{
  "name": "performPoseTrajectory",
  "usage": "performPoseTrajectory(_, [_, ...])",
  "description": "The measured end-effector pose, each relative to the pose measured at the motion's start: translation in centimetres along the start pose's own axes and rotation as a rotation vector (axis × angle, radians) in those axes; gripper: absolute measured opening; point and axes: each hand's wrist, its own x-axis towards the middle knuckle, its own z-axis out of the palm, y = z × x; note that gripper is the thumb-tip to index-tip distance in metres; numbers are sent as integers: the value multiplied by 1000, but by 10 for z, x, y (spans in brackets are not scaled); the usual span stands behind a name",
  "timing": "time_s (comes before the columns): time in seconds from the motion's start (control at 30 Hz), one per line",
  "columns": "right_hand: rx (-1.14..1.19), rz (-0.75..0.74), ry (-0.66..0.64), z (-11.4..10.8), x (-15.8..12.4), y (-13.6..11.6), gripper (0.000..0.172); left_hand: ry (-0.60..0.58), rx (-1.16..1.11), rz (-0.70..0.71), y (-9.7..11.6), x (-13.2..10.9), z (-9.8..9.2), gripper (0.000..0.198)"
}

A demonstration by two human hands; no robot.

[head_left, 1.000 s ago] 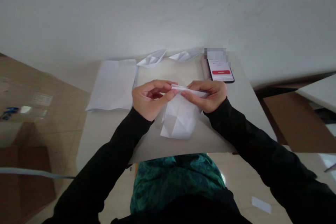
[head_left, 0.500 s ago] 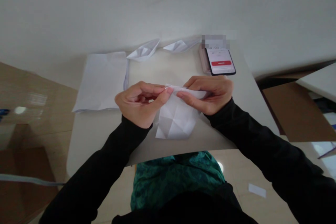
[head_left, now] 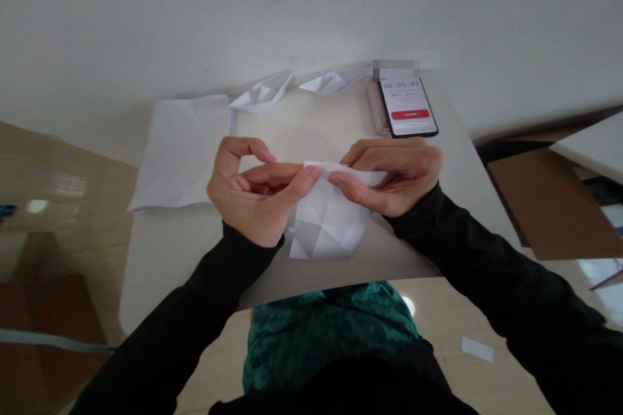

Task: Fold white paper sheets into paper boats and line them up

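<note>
Pinching folded paper (head_left: pixel 328 227) at its top edge between left-hand fingers (head_left: pixel 311 173) and right-hand fingers (head_left: pixel 338 181).

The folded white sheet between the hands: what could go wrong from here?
The folded white sheet is pinched only along its top fold by the left hand and right hand, so its loose lower part could shift and the crease could land crooked. The left hand is also close to the stack of white paper, so it could brush against those sheets and disturb them.
</note>
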Motion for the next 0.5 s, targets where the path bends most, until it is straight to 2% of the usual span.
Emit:
performPoseTrajectory(0.1, [12,-5,-1,0,0,0,25,-10,25,-20,0,0,0,42])
performPoseTrajectory(0.23, [17,-13,-1,-1,0,0,26,39,18,4,3,0,2,41])
performPoseTrajectory(0.5, [-2,60,-44,-2,0,-3,31,43,51,6,3,-1,2,43])
